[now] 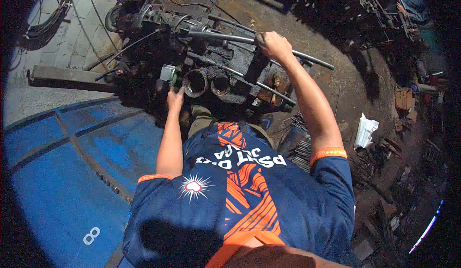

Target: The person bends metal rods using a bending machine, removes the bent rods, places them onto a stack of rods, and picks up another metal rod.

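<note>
A dark, greasy machine [225, 61] with parallel steel rods and a round chuck-like head lies ahead of me. My right hand [275, 46] is closed round a long metal bar [225, 36] that runs across the top of the machine; the bar comes out again to the right of my fist. My left hand [176, 99] reaches to the machine's near left side, just below a small grey box with a green side [168, 73]. Its fingertips are lost in shadow, so whether they touch the box does not show. Beside that hand sit two round metal cups [195, 83].
Blue metal sheeting [105, 138] with dark ribs lies to my left, and a metal beam [72, 77] lies beyond it. Coiled cable [50, 16] is at the far left. Scrap metal and a white plastic bag [366, 131] lie on the right. Another person [408, 1] is at the far right.
</note>
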Demonstrator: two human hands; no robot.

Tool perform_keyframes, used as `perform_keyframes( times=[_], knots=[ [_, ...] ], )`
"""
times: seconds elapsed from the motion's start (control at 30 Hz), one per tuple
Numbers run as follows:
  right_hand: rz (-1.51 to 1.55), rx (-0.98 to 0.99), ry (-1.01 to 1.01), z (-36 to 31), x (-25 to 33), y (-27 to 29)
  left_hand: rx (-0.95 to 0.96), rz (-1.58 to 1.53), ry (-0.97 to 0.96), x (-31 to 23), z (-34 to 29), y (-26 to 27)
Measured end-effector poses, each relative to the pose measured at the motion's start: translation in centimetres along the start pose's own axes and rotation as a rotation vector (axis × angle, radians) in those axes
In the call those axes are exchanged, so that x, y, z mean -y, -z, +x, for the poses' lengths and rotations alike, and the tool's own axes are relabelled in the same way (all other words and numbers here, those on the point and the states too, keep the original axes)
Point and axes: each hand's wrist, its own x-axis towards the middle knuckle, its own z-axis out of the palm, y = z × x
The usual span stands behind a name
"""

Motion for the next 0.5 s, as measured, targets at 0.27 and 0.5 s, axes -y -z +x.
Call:
perform_keyframes(
  times=[0.27, 0.5],
  knots=[
    [0.298, -0.012, -0.005, 1.3, -0.7, 0.0, 0.017, -0.165, -0.031, 1.2, 0.3, -0.4],
    [0.098, -0.08, -0.043, -0.4, 2.3, 2.1, 0.026, -0.069, -0.013, 3.6, 0.6, -0.4]
  ],
)
